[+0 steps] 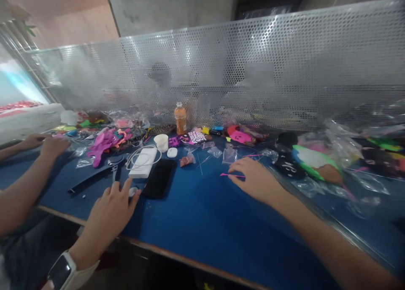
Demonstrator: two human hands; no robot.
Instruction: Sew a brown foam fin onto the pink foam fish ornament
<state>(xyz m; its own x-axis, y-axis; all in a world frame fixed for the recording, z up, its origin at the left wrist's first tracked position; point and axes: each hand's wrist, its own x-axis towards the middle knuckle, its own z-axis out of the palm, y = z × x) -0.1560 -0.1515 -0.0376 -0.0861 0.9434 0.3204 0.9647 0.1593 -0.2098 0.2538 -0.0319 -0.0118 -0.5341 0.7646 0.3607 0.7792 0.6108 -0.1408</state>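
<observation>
My left hand (110,208), with a watch (60,271) on its wrist, is low over the table's front. Between its thumb and index finger sits a small white round lump (133,191), partly covered by the fingers. A black phone (160,178) lies just right of that hand, and hole-punch pliers (115,165) with dark handles lie beyond it. My right hand (249,178) rests near the table's middle, its fingers closed on a thin pink modelling tool (225,174) whose flattened tip points left.
A white power bank (144,163) with a coiled cable, a white cup (161,142) and an orange drink bottle (180,119) stand beyond. Colourful pieces and clear bags line the perforated metal screen (202,71). A co-worker's hands (52,146) are at the left.
</observation>
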